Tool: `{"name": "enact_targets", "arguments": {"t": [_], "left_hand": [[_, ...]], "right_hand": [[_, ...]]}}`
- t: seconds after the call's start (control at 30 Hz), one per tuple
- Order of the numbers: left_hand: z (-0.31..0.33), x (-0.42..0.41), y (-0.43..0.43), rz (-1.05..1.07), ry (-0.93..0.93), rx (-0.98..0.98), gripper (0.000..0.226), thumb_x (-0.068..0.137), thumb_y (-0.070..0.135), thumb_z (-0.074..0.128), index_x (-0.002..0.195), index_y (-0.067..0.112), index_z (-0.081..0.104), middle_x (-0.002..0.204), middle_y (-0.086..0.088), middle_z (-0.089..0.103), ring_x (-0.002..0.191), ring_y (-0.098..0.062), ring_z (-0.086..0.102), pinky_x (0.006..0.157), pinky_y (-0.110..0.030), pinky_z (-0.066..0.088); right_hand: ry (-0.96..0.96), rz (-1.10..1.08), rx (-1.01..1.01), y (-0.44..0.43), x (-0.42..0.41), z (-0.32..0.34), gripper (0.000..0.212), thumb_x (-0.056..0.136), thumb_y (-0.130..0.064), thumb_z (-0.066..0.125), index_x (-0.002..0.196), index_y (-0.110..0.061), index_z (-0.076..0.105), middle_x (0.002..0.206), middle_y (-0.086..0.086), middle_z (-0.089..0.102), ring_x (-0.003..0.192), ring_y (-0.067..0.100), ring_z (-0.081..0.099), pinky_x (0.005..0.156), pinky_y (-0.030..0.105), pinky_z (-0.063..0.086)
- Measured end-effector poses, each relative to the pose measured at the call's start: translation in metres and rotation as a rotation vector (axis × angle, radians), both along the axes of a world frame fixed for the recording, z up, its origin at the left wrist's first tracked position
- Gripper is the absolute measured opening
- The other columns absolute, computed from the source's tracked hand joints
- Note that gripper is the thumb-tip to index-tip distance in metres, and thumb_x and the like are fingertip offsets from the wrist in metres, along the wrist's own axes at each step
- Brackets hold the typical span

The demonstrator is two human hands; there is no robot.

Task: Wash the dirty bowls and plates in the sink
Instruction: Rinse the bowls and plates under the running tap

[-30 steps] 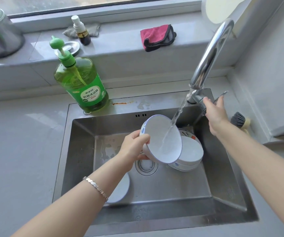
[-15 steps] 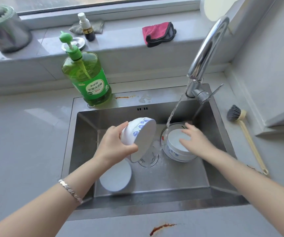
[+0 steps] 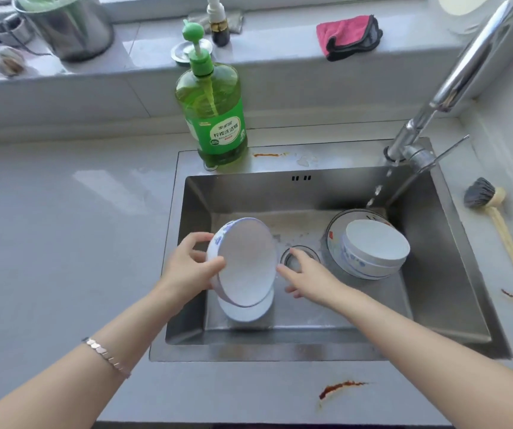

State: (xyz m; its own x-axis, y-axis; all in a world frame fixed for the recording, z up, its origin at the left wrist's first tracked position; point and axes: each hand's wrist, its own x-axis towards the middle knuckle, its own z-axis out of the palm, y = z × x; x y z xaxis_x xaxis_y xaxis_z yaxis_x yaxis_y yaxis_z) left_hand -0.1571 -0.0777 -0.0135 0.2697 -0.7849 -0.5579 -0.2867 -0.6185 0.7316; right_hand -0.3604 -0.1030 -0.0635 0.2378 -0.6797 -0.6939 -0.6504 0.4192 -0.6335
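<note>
The left grip (image 3: pixel 191 267) clasps a white bowl (image 3: pixel 245 264) with a blue pattern outside, thumb over the near rim and fingers curled behind its wall; the bowl is tilted on edge, its mouth facing right, above the left part of the sink (image 3: pixel 434 258). Right under it a second bowl (image 3: pixel 245 314) sits on the sink floor, mostly hidden. The right grip (image 3: pixel 307 275) is released, fingers spread and holding nothing, low over the sink floor just beside the held bowl's rim; whether a fingertip touches that rim cannot be told. Its fingers reach over part of the drain (image 3: pixel 312 253). To the right, in the far corner of the sink, two stacked bowls (image 3: pixel 375 243) lean in a patterned plate (image 3: pixel 331 233). Above them the tap (image 3: pixel 453 78) lets a thin, broken stream of water (image 3: pixel 379 190) fall towards the plate. A bracelet (image 3: pixel 106 356) circles the left wrist. A green soap bottle (image 3: pixel 215 119) stands at the sink's far left corner. A brush (image 3: pixel 481 196) lies on the counter (image 3: pixel 48 227) right of the sink, and a rusty stain (image 3: pixel 338 388) marks the near edge. On the sill (image 3: pixel 280 66) behind are a pink cloth (image 3: pixel 348 35), a small bottle (image 3: pixel 218 23) and a metal pot (image 3: pixel 69 26).
</note>
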Motion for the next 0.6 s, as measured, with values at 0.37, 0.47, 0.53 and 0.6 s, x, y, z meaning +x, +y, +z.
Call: {"name": "enact_targets", "arguments": {"t": [0.37,0.47,0.53,0.6], "left_hand": [[-0.138,0.032,-0.014,-0.388,-0.098,0.359,0.035,0.088,0.002,0.045,0.122,0.005,0.054,0.113,-0.01,0.062,0.098,-0.023,0.056,0.083,-0.026,0.043],[-0.161,0.034,-0.01,-0.425,-0.102,0.383,0.044,0.088,0.0,0.043,0.131,0.009,0.05,0.127,-0.009,0.058,0.117,-0.025,0.052,0.083,-0.019,0.035],[-0.175,0.036,-0.006,-0.375,-0.069,0.411,0.048,0.087,-0.002,0.041,0.133,0.011,0.048,0.129,-0.009,0.057,0.119,-0.025,0.051,0.085,-0.019,0.036],[-0.187,0.039,-0.003,-0.326,-0.034,0.43,0.053,0.084,-0.005,0.039,0.134,0.012,0.048,0.128,-0.01,0.057,0.118,-0.027,0.051,0.094,-0.026,0.041]], "right_hand": [[0.024,-0.153,0.07,-0.007,0.041,-0.1,0.053,0.087,0.001,0.036,0.133,-0.024,0.045,0.12,0.008,0.056,0.081,0.03,0.065,0.052,0.036,0.059],[0.053,-0.162,0.087,-0.002,0.047,-0.123,0.055,0.086,0.003,0.036,0.133,-0.024,0.045,0.123,0.01,0.055,0.083,0.028,0.063,0.044,0.03,0.056],[0.054,-0.178,0.114,0.002,0.05,-0.138,0.058,0.086,0.003,0.035,0.136,-0.026,0.042,0.124,0.009,0.055,0.081,0.027,0.064,0.042,0.027,0.054],[0.071,-0.184,0.136,0.006,0.054,-0.15,0.063,0.086,0.002,0.035,0.14,-0.03,0.036,0.127,0.007,0.054,0.082,0.026,0.064,0.043,0.026,0.054]]}}
